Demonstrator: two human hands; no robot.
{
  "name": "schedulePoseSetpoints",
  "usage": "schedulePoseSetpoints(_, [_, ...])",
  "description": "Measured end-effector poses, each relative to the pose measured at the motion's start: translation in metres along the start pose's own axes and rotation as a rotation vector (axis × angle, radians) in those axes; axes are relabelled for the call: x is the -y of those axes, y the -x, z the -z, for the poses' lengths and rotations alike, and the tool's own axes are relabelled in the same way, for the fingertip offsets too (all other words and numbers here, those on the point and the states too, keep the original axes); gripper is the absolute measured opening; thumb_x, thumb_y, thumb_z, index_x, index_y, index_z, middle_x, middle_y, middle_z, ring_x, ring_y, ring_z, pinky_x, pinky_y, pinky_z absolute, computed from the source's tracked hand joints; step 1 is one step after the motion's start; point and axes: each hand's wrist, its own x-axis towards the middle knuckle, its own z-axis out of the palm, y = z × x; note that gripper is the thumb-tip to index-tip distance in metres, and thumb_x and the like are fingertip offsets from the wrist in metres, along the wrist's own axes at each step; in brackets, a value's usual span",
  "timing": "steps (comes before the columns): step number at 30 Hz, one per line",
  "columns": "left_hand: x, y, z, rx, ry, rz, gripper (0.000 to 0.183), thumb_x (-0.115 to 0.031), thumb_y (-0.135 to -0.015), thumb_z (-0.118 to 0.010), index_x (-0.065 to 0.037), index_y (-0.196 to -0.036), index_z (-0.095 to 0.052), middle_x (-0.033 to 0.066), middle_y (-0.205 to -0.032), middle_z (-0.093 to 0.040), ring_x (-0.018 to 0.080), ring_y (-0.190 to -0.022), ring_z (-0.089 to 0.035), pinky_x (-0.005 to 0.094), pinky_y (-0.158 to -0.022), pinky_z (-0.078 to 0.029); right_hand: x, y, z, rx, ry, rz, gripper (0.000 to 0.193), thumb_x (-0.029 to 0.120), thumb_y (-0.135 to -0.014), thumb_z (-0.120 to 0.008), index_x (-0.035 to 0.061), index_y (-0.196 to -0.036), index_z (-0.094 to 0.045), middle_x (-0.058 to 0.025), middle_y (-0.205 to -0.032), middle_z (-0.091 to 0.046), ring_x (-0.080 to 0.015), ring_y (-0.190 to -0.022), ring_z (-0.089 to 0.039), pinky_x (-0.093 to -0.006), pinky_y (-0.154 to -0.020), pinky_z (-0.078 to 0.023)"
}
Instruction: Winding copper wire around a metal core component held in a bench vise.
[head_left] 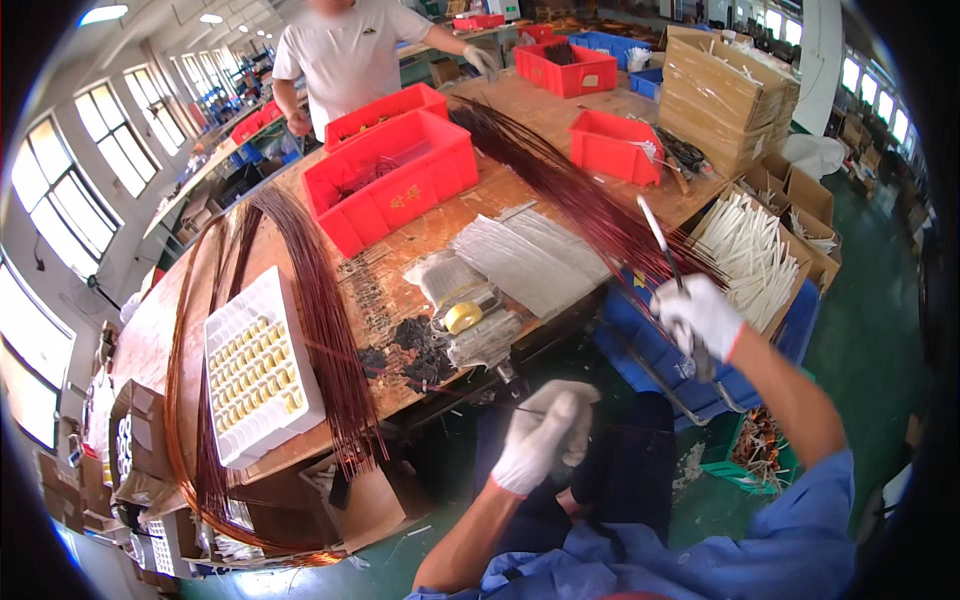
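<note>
In a white knit glove, my left hand [548, 435] is closed in front of the table edge, beside a small dark metal fixture [512, 380]. A thin dark strand shows by its fingers, but what they hold is mostly hidden. My gloved right hand [697, 318] is raised to the right, wrapped round a slim dark rod with a white upper end [652, 222]. A dark part of it shows below the fist. Long dark-red wires [590, 210] reach across the table behind that hand. Left of the fixture lie a yellow tape roll [463, 318] and white sheet-like strips [530, 262].
A white tray [312, 385] of small yellow-banded parts sits left, by more wire bundles [325, 330]. Red bins [420, 185] stand farther back, near another person [345, 60]. At right are a box of white tubes [745, 245], a blue container [640, 350] and a green crate [720, 460].
</note>
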Motion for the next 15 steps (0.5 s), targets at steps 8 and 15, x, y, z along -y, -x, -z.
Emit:
schedulePoseSetpoints(8, [0.071,-0.032,-0.057,0.067,-0.07,0.358,0.068,-0.047,-0.114,-0.053,0.006,-0.155,-0.045,-0.0025,-0.067,-0.052,0.0053,-0.049,-0.051,0.0207,-0.041,-0.04,-0.107,0.172,-0.045,-0.114,0.255,0.169,0.016,0.01,-0.103,-0.063,-0.0008,-0.103,-0.074,-0.0112,-0.083,-0.078,-0.0153,-0.074,-0.078,-0.0293,-0.068,-0.059])
schedulePoseSetpoints(15, [0.119,-0.011,-0.079,0.137,-0.213,0.466,0.042,-0.038,-0.115,-0.054,0.003,-0.121,-0.062,-0.002,-0.067,-0.058,0.0041,-0.047,-0.056,0.0194,-0.04,-0.043,-0.182,0.227,-0.027,-0.08,0.392,0.257,0.017,0.011,-0.093,-0.075,0.0045,-0.109,-0.076,-0.0121,-0.084,-0.077,-0.0236,-0.065,-0.076,-0.0346,-0.059,-0.057])
